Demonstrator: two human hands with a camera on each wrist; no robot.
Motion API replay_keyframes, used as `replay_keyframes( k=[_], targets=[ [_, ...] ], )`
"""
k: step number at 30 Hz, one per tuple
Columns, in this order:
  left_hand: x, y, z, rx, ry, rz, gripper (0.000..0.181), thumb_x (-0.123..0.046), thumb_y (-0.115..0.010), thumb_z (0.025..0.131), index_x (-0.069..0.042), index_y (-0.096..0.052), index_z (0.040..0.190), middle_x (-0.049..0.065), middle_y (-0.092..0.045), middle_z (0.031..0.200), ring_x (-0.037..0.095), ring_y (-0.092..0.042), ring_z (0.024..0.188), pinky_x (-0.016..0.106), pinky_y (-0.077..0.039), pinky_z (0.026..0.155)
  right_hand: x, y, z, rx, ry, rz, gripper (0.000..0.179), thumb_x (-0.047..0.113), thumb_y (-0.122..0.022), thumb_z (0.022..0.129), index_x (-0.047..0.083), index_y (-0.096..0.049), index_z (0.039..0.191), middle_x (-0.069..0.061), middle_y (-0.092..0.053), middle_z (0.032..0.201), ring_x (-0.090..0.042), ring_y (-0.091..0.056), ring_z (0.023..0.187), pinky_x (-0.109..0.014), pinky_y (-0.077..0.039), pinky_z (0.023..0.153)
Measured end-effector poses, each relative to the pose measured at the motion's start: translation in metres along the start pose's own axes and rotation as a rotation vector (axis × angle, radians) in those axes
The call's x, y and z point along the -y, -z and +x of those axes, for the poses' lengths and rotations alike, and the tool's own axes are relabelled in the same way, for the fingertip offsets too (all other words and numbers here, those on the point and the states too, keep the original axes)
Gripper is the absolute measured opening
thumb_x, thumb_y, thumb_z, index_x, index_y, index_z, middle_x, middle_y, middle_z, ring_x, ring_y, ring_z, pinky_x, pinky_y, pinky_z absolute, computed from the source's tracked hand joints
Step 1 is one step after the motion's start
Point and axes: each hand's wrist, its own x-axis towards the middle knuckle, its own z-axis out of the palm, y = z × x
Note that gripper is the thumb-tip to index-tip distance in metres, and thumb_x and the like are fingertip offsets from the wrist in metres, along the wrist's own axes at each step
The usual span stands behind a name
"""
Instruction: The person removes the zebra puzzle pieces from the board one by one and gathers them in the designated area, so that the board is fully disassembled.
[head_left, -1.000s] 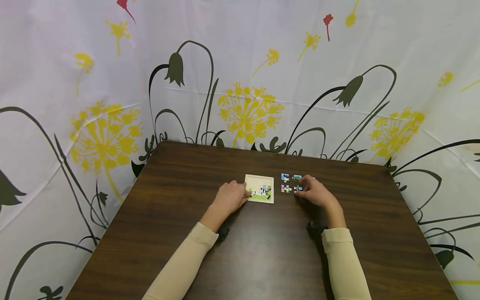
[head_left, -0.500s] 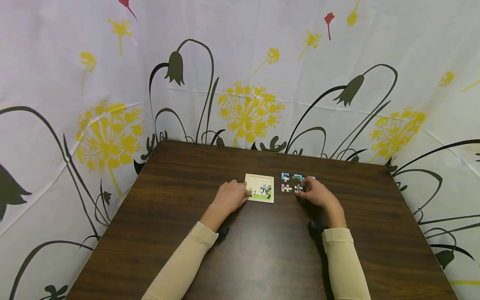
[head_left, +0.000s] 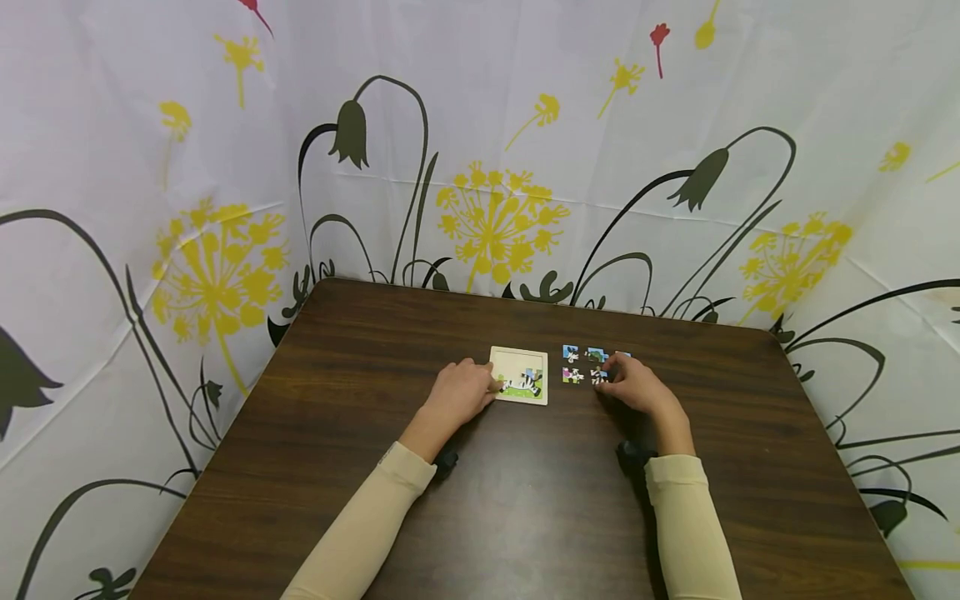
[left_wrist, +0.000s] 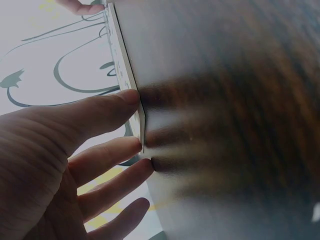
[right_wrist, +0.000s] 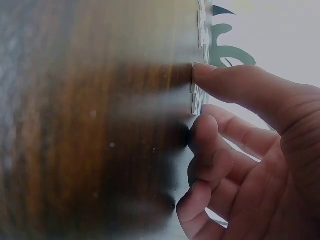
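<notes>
In the head view, a small wooden puzzle tray lies on the table, a partly filled zebra picture along its lower part. My left hand holds its left side; the left wrist view has the thumb on the tray's edge and the index finger at a corner. To the tray's right, my right hand holds a black-and-white striped puzzle piece flat on the table between thumb and index finger. A pink-and-white piece, a blue piece and a blue-green piece lie beside it.
Another blue piece shows partly behind the right hand. Brown wood grain covers the table, whose far edge meets a flower-printed curtain. Dark wrist cameras sit under both wrists.
The striped piece has slid slightly right with my right hand, widening its gap from the pink-and-white piece. The blue-green piece has also shifted slightly right. My left hand and the tray stay put.
</notes>
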Motion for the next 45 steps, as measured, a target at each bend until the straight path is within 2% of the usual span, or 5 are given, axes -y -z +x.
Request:
replay_keyframes(
  k=[10,17,25,31,45],
  targets=[
    [-0.001,-0.002,0.0,0.005,0.002,0.002,0.026,-0.031,-0.077,0.102,-0.018,-0.084,0.123,0.007,-0.08,0.12,0.031,-0.071,0.098,0.05,-0.06,0.084,-0.002,0.001,-0.004,-0.01,0.009,0.044,0.045,0.022,-0.073,0.102,-0.004,-0.056,0.135,-0.015,-0.07,0.089,-0.021,-0.06,0.076,-0.034,-0.047,0.068],
    [-0.001,-0.002,0.0,0.004,0.001,0.005,0.023,-0.031,-0.077,0.102,-0.023,-0.085,0.122,0.006,-0.079,0.126,0.03,-0.07,0.099,0.049,-0.06,0.084,0.011,-0.002,0.0,-0.046,0.059,0.064,0.047,0.021,-0.071,0.104,-0.002,-0.054,0.141,-0.014,-0.073,0.09,-0.02,-0.06,0.075,-0.035,-0.048,0.07],
    [0.0,-0.003,0.0,0.003,-0.011,0.005,0.02,-0.031,-0.077,0.102,-0.024,-0.086,0.119,0.006,-0.079,0.126,0.032,-0.071,0.099,0.05,-0.06,0.085,0.051,-0.026,0.013,0.047,0.171,0.027,0.043,0.019,-0.072,0.103,0.001,-0.059,0.139,-0.011,-0.068,0.093,-0.02,-0.058,0.077,-0.035,-0.049,0.07],
    [0.0,-0.002,0.0,0.017,-0.008,0.0,0.032,-0.031,-0.076,0.102,-0.018,-0.081,0.131,0.008,-0.076,0.137,0.032,-0.071,0.103,0.05,-0.061,0.088,0.078,-0.043,0.024,0.1,0.213,-0.006,0.039,0.019,-0.072,0.103,0.001,-0.064,0.136,-0.009,-0.066,0.094,-0.019,-0.057,0.076,-0.034,-0.049,0.07],
    [0.005,0.002,0.001,0.136,0.006,-0.058,0.033,-0.038,-0.073,0.104,-0.028,-0.078,0.136,0.009,-0.062,0.156,0.034,-0.067,0.121,0.052,-0.06,0.096,0.091,-0.062,0.038,0.182,0.146,-0.003,0.041,0.014,-0.075,0.101,0.004,-0.06,0.137,-0.009,-0.067,0.092,-0.019,-0.058,0.074,-0.031,-0.049,0.067]
  ],
)
